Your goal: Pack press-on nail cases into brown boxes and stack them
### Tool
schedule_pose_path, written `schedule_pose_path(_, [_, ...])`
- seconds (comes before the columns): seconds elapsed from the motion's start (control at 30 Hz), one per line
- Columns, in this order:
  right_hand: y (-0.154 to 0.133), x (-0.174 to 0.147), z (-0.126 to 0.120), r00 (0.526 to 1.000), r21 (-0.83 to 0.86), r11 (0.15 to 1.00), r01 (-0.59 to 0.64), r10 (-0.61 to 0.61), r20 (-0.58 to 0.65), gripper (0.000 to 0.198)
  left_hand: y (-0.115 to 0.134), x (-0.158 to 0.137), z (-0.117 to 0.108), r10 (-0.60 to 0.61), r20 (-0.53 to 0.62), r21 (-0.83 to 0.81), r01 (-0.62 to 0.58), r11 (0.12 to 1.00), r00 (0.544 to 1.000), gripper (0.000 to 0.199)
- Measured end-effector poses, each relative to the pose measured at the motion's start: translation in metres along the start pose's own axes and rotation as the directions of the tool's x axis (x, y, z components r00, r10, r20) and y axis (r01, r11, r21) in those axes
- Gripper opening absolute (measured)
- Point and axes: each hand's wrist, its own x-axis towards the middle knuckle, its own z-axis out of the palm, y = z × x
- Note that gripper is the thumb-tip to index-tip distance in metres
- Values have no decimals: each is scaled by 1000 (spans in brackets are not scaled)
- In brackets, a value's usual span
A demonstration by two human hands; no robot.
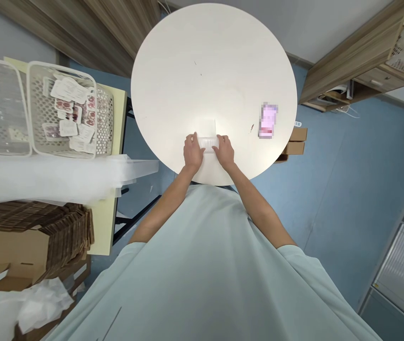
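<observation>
Close to the near edge of the round table, a small whitish translucent piece (208,144) with faint ridges lies between my hands. Its kind I cannot make out. A flat, pale square part (207,127) extends from its far side and almost blends into the tabletop. My left hand (192,152) grips the left side, with the thumb on the near edge. On the right side, my right hand (224,150) holds it the same way, fingers curled at the far corner.
A blurred pink, phone-shaped object (267,121) lies on the white round table (216,42) at right. Left of it, a side table (102,237) bears a white basket (104,113) of small packs, white sheets (63,177) and folded cardboard (70,232). Brown boxes (297,142) stand beyond the right edge.
</observation>
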Motion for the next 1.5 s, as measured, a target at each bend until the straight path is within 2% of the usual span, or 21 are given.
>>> schedule_pose_path(0.07, [-2,0,-1,990,-50,989,139,-137,32,53,-2,9,-1,177,84,10,-178,984,981,64])
schedule_pose_path(0.13, [-2,0,-1,970,-68,970,232,-226,91,55,-4,17,-1,279,189,4,-284,959,942,60])
schedule_pose_path(0.27, [9,-11,4,943,-103,945,310,-292,156,61,-14,15,0,303,272,22,-321,947,913,60])
schedule_pose_path(0.37, [21,-31,10,927,-133,927,351,-324,190,66,-23,-11,2,331,297,31,-355,934,896,62])
schedule_pose_path(0.53, [37,-78,23,908,-174,905,389,-344,241,63,-37,-67,1,368,415,94,-442,892,832,76])
schedule_pose_path(0.63, [41,-96,23,890,-161,895,417,-365,274,60,-41,-84,-2,360,449,110,-450,886,818,75])
schedule_pose_path(0.73, [41,-97,16,881,-136,894,426,-377,284,59,-38,-83,-5,324,435,116,-410,905,840,72])
schedule_pose_path(0.87, [39,-80,5,891,-90,910,406,-372,261,54,-27,-67,-11,251,367,102,-306,946,896,59])
schedule_pose_path(1.03, [30,-50,-1,957,-18,967,255,-249,149,51,-12,-41,-19,94,284,76,-120,990,954,35])
schedule_pose_path(1.13, [24,-31,-1,979,6,983,185,-185,85,49,-4,-29,-18,-36,257,116,6,993,966,29])
schedule_pose_path(1.27, [17,-10,-1,989,-63,990,127,-121,84,53,6,-20,-10,-142,191,167,110,980,971,21])
schedule_pose_path(1.4, [7,0,-4,978,-154,967,203,-194,73,51,9,-15,-1,-195,137,156,173,972,971,18])
schedule_pose_path(1.5, [0,2,-7,956,-174,944,280,-257,142,49,6,-16,1,-214,108,117,202,972,971,20])
